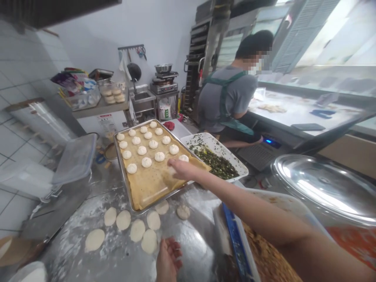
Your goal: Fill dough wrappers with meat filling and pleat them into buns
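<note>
Over the parchment-lined baking tray (pixel 138 196), my right hand (pixel 183 170) reaches in from the right with its fingers closed and pointing down. A pale, blurred dough bun (pixel 171 169) shows partly beneath the fingertips, low over the paper. Rows of pleated white buns (pixel 159 156) sit across the far part of the tray. My left hand (pixel 169 258) hovers at the table's near side, its fingers loosely curled, apart and holding nothing. Just left of it lie several flat round dough wrappers (pixel 149 241). One small dough piece (pixel 183 212) rests beyond it on the steel table (pixel 199 235).
A white tray of chopped green filling (pixel 217 160) adjoins the baking tray. At right are a tub of brown filling (pixel 264 254) and a large metal lid (pixel 326 184). A co-worker (pixel 226 90) in an apron faces a lit counter (pixel 282 105).
</note>
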### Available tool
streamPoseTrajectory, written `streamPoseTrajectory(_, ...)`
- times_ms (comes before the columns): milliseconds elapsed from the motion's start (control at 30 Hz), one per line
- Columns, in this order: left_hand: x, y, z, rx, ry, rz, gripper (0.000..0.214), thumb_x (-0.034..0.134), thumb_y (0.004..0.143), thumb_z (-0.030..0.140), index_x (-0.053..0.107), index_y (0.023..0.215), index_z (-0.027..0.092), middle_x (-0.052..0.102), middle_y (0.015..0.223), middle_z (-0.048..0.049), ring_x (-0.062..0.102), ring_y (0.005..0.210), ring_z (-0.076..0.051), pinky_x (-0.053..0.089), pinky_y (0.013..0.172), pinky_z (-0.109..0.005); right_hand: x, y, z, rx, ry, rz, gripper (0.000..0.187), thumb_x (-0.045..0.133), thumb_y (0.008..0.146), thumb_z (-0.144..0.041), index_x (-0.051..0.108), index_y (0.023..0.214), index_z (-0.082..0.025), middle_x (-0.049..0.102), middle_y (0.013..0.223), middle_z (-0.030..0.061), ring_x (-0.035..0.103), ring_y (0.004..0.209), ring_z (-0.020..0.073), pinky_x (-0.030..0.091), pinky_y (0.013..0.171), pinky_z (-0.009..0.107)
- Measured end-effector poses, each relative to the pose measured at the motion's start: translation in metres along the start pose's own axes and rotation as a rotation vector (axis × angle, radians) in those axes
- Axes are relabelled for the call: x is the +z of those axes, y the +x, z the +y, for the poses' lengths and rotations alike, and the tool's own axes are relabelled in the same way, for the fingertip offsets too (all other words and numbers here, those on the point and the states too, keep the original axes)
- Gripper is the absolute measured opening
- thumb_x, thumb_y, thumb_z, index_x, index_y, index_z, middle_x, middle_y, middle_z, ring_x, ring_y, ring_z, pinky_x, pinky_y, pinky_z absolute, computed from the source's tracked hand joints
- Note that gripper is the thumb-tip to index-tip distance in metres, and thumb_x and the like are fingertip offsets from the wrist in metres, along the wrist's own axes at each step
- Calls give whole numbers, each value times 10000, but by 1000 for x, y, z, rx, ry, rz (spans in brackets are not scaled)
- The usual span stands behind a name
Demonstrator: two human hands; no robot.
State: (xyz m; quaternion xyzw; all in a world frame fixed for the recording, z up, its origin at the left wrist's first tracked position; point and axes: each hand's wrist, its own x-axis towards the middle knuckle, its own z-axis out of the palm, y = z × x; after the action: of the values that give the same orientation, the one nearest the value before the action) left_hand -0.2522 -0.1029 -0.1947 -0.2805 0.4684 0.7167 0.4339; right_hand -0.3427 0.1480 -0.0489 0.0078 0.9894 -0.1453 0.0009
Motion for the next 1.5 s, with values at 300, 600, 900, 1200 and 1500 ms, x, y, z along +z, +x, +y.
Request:
streamPoseTrajectory(300,1,-6,1,46,48,-17,366,390,820,459,516,911,128,571,746,-59,508,598,-132,338,496,-230,16,31,-9,-50,-121,45,469,589,682,-188,436,1118,-110,462,1130,154,422,1039,244,365,826,334)
streamPoseTrajectory(600,3,-6,-6,62,80,-41,369,428,796,476,523,899,135,560,762,-66,503,619,-134,344,520,-235,130,-95,-33,-222,-91,-143,483,622,638,-290,502,1097,-194,448,1163,138,418,1040,269,423,708,337)
streamPoseTrajectory(900,-4,1,-9,-83,58,28,282,429,801,421,525,852,161,557,707,-62,499,550,-136,325,437,-237,104,-90,-26,-285,266,-257,337,662,620,-222,598,950,-191,569,916,44,521,859,169,423,740,261)
streamPoseTrajectory(1200,21,-25,-3,0,97,-55,301,422,814,413,516,915,145,564,775,-57,516,605,-120,357,484,-220,-1,-36,35,347,-69,142,429,604,687,-237,492,1086,-127,538,1055,127,509,963,212,407,800,294)
streamPoseTrajectory(1500,58,-63,16,277,202,-342,411,499,763,467,542,965,111,591,909,-99,565,768,-170,412,590,-239,1,-60,32,348,-37,188,349,524,763,-298,537,1076,-143,492,1177,142,437,1091,255,369,877,342)
